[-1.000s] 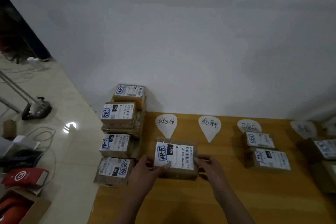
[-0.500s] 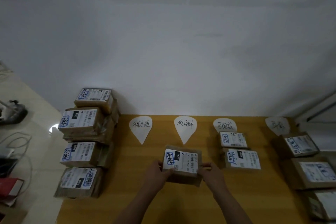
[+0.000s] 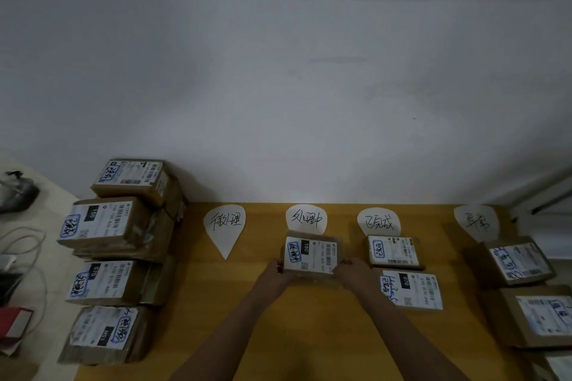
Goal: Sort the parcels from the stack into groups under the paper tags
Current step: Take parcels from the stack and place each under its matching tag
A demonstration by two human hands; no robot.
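A brown parcel with a white label (image 3: 311, 254) lies on the wooden table (image 3: 247, 318), right under the second paper tag (image 3: 305, 219). My left hand (image 3: 277, 271) grips its left edge and my right hand (image 3: 353, 271) grips its right edge. The stack of labelled parcels (image 3: 117, 254) stands at the table's left end. The first tag (image 3: 225, 227) has nothing under it. Two parcels (image 3: 402, 269) lie under the third tag (image 3: 378, 222). More parcels (image 3: 520, 263) lie under the fourth tag (image 3: 476, 221) at the right.
A plain white wall (image 3: 278, 71) rises directly behind the tags. Left of the table, on the pale floor, lie cables (image 3: 21, 244), a red item (image 3: 15, 318) and a dark object (image 3: 15, 192). A window frame (image 3: 548, 195) shows at the far right.
Both hands carried the parcel from under the first tag rightwards to under the second tag and up close to it. The view also turned right.
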